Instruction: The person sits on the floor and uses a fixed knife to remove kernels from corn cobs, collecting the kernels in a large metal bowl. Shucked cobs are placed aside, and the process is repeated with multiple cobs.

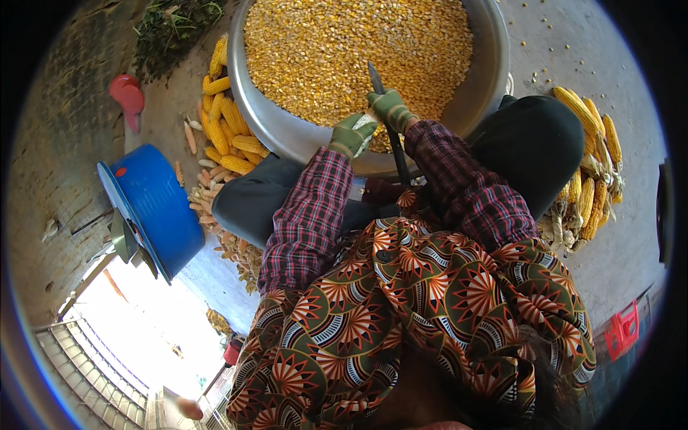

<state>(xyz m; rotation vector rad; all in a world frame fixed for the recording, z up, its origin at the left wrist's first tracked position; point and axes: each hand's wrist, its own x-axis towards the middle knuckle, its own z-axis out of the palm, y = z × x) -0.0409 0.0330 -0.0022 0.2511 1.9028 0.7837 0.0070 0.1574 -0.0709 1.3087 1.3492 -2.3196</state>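
Note:
A wide metal basin (486, 54) in front of me holds a heap of loose yellow corn kernels (355, 48). Over its near rim, my left hand (350, 135), in a green glove, is closed around a pale, mostly bare corn cob (364, 131). My right hand (391, 110), gloved in green with tan stripes, grips a dark bar-like tool (398, 153), whose pointed end lies over the kernels and whose lower end reaches down between my legs. The cob's upper end is close beside the tool; whether they touch I cannot tell.
Yellow corn ears (223, 126) and stripped cobs (212, 185) are piled left of the basin. More ears with husks (588, 188) lie to the right. A blue tub (161, 204), a red scoop-like object (128, 99) and leafy greens (172, 32) are at the left; a red plastic object (622, 330) is lower right.

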